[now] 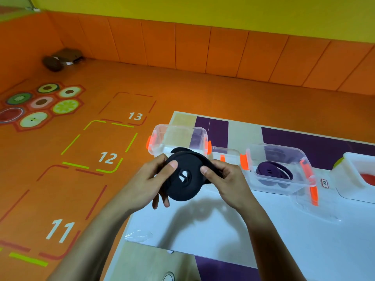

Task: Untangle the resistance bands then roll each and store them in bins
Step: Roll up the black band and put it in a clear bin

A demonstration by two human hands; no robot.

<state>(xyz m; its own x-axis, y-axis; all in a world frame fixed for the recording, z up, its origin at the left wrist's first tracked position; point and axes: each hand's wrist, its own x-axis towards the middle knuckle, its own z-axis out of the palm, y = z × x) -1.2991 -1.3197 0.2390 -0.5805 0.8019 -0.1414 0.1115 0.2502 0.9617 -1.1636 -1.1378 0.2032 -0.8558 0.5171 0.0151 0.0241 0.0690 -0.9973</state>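
black band roll (183, 177) pinched between both hands' fingers (172, 164), above table (223, 230)

A: Your scene is bright and evenly lit from above. A soft grey shadow lies on the white sheet (223, 236), on your side of the black band (182, 187).

B: You also get faint glare on the clear bin (280, 188) at the sheet's far edge. Beyond the sheet, your wall panels (192, 47) bow and look slightly blurred.

Orange floor (182, 94) with dashed squares (107, 158) numbered 11 to 13, fruit-slice hexagons (41, 102), brown objects (60, 58) by the padded wall (192, 47)
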